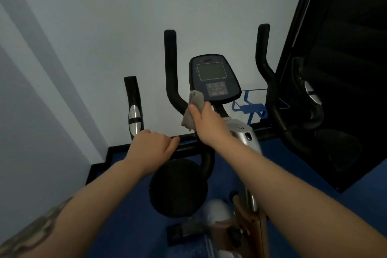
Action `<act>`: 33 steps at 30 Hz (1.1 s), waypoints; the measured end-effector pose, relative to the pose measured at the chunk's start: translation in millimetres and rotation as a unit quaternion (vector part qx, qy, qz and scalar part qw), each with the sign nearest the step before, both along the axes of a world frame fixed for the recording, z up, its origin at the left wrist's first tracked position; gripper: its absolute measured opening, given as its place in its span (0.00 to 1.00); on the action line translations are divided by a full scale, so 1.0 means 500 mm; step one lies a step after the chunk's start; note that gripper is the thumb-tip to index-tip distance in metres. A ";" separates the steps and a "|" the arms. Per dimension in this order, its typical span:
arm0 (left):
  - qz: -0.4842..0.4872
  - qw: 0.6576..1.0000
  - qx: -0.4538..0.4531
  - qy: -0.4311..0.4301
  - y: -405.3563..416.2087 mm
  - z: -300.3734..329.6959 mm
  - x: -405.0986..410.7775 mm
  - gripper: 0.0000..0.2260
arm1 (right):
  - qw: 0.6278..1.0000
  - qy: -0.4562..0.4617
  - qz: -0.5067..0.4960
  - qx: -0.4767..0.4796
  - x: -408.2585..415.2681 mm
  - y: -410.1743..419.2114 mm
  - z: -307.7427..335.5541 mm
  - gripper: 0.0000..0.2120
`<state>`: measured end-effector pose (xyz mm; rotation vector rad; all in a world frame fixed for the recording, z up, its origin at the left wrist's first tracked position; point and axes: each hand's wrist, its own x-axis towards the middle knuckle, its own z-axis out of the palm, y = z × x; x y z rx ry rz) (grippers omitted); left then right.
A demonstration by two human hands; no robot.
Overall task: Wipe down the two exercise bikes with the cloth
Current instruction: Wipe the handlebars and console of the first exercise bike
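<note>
While both forearms are reaching forward from the bottom of the view, the left hand (149, 148) is resting on the bike's (246, 138) black handlebar (188, 148), its fingers curled over the bar beside a grip with a silver sensor (134, 118). Below the hands, a round black pad (178, 187) is sitting above the blue floor (129, 226). Slightly farther on, the right hand (207, 123) is holding the grey cloth (193, 109), fingers closed around it and the thumb pressing along its side. The cloth is bunching upward, touching the lower left edge of the console (214, 78), between the console and 1 upright bar (170, 69). Beyond, a blue bottle cage (249, 104) is standing near a second upright bar (263, 56). A pale wall (104, 27) is filling the background, with a dark panel (345, 27) at right.
</note>
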<state>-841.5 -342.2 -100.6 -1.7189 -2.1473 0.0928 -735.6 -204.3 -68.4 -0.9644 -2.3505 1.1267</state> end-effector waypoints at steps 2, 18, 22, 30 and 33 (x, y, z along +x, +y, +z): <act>0.009 0.998 0.015 -0.063 -0.001 0.011 -0.026 0.24 | 0.998 0.019 -0.009 0.065 0.027 -0.023 -0.028 0.19; 0.037 0.936 0.234 -0.262 0.003 0.030 -0.108 0.12 | 0.995 0.070 0.018 0.062 -0.004 -0.007 -0.045 0.16; 0.022 0.933 0.247 -0.261 0.001 0.023 -0.107 0.14 | 0.994 -0.015 0.017 0.104 -0.045 0.006 -0.015 0.18; -0.021 0.907 0.288 -0.306 -0.015 0.010 -0.106 0.10 | 0.986 0.142 -0.011 0.088 0.037 -0.038 -0.070 0.07; -0.030 0.901 0.298 -0.315 -0.015 0.006 -0.104 0.07 | 0.991 0.080 -0.017 0.107 0.018 -0.023 -0.057 0.08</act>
